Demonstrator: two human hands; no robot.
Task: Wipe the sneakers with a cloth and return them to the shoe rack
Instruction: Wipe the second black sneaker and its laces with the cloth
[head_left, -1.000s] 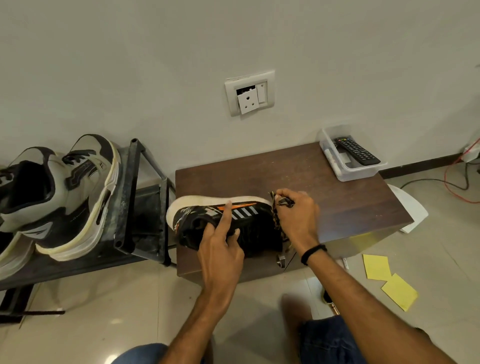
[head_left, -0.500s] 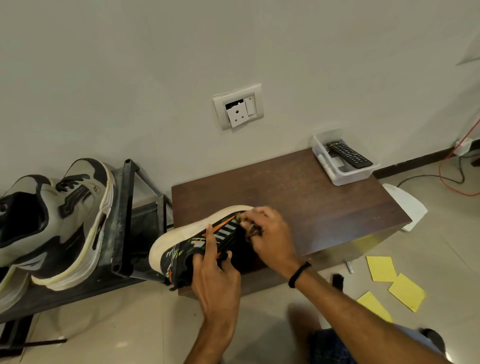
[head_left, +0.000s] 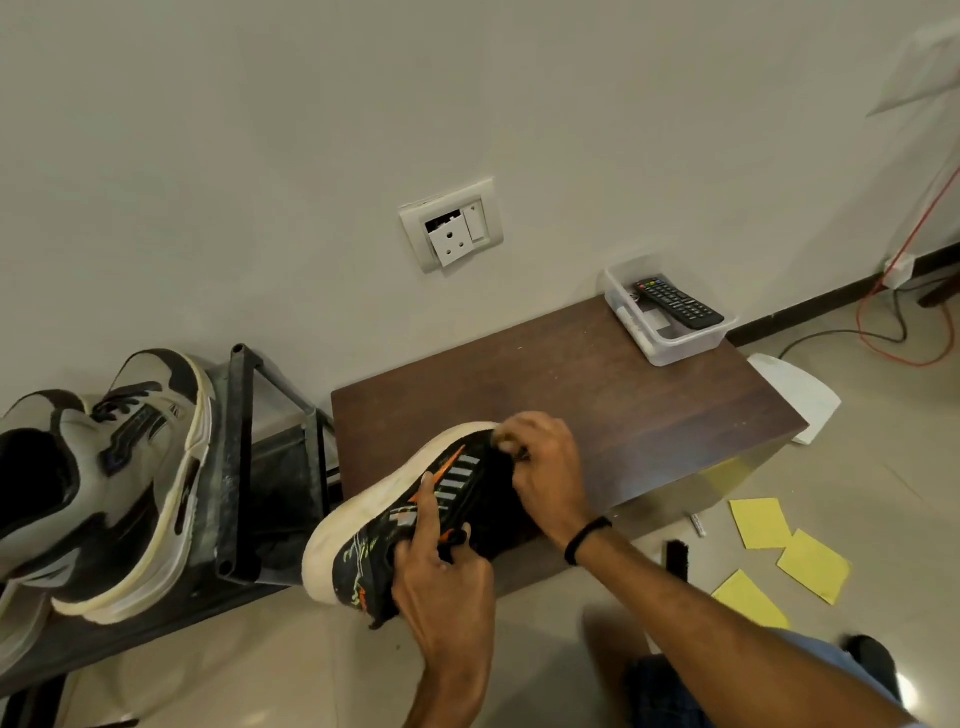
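Observation:
A black sneaker (head_left: 374, 540) with a white sole, orange accents and grey stripes is tilted over the front left corner of the brown wooden table (head_left: 597, 395). My left hand (head_left: 441, 577) grips its heel collar, index finger stretched along the side. My right hand (head_left: 545, 473) curls over the toe end, fingers pinching something dark there; I cannot tell whether it is a cloth. The dark metal shoe rack (head_left: 239, 467) stands left of the table, with a grey and black sneaker (head_left: 130, 483) on its shelf.
A clear plastic tray (head_left: 670, 340) holding a black remote (head_left: 678, 304) sits at the table's back right corner. Yellow paper sheets (head_left: 763, 522) lie on the tiled floor at right. A wall socket (head_left: 452, 228) is above the table. Cables (head_left: 883, 332) run along the floor at far right.
The black sneaker has tilted and shifted left off the table's front corner toward the rack. Both hands moved with it; my right hand slid onto the toe end.

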